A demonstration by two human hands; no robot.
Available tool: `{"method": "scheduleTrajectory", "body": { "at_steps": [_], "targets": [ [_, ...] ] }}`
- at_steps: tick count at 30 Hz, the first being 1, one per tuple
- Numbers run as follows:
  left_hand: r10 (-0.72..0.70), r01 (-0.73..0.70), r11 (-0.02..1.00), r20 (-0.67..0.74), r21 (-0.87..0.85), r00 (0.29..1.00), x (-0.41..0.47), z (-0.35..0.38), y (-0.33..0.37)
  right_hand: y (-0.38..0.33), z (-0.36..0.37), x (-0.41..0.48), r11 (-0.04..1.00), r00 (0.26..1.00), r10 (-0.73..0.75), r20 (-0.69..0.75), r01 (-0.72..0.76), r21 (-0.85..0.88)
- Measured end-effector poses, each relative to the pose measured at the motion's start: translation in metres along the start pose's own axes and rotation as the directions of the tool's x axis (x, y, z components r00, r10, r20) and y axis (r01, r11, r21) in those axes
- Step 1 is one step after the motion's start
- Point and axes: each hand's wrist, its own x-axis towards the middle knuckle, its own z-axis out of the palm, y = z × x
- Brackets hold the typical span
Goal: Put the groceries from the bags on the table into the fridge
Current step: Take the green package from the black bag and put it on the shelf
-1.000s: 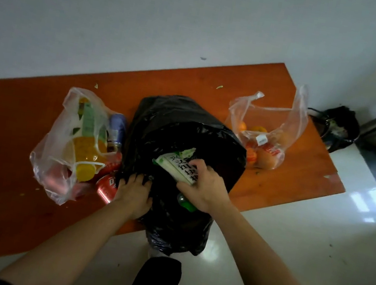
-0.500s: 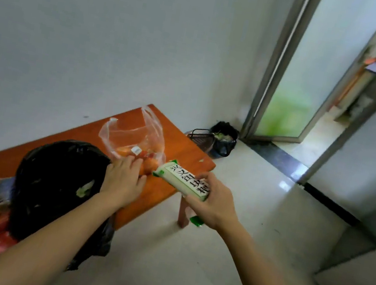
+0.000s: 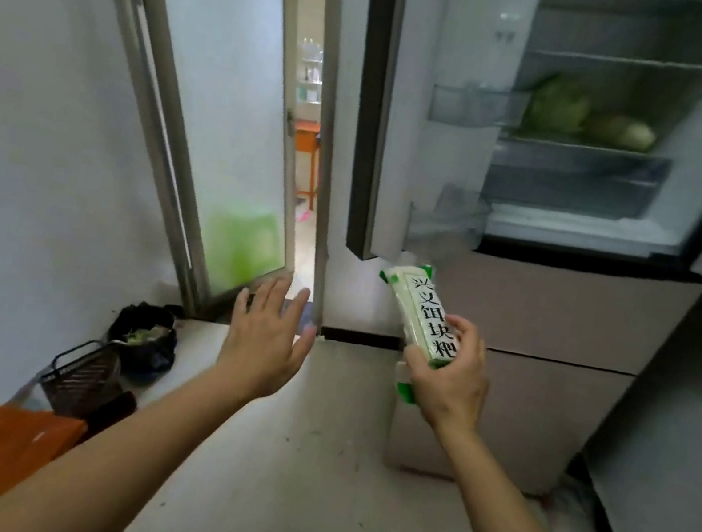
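The right hand (image 3: 451,379) has its fingers curled round the lower part of a white-and-green packet (image 3: 419,308), whose black label characters read 兴义饵块粑. The packet is held in the air before the open fridge (image 3: 582,222). The left hand (image 3: 267,345) holds nothing, its fingers straight and spread. Green cabbages (image 3: 560,108) sit on a fridge shelf.

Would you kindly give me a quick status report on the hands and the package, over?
Left hand open, empty. Right hand grips white-and-green package. Fridge open ahead, cabbage on shelf; path looks clear.
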Motion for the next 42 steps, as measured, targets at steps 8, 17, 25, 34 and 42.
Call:
{"method": "scheduleTrajectory", "body": {
  "at_steps": [8, 17, 25, 34, 42],
  "targets": [
    [0.303, -0.323, 0.941, -0.17, -0.105, 0.938, 0.18, 0.027, 0.141, 0.063, -0.068, 0.147, 0.994, 0.928, 0.08, -0.363, -0.102, -0.043],
    [0.536, -0.574, 0.812, -0.25, -0.109, 0.806, 0.348, 0.015, 0.279, 0.084, -0.147, 0.294, 0.986, 0.834, 0.008, -0.552, -0.098, -0.134],
    [0.473, -0.529, 0.846, -0.367, -0.063, 0.801, 0.491, -0.013, 0.375, 0.1, -0.212, 0.451, 0.992, 0.763, -0.111, -0.637, 0.051, -0.113],
    [0.329, -0.33, 0.941, -0.431, 0.075, 0.84, 0.652, -0.041, 0.452, 0.08, -0.261, 0.671, 0.933, 0.78, -0.325, -0.535, 0.358, -0.045],
    [0.16, -0.128, 0.987, -0.537, 0.097, 0.828, 0.774, -0.101, 0.459, 0.004, -0.28, 0.834, 0.928, 0.852, -0.371, -0.37, 0.33, -0.172]
  ]
}}
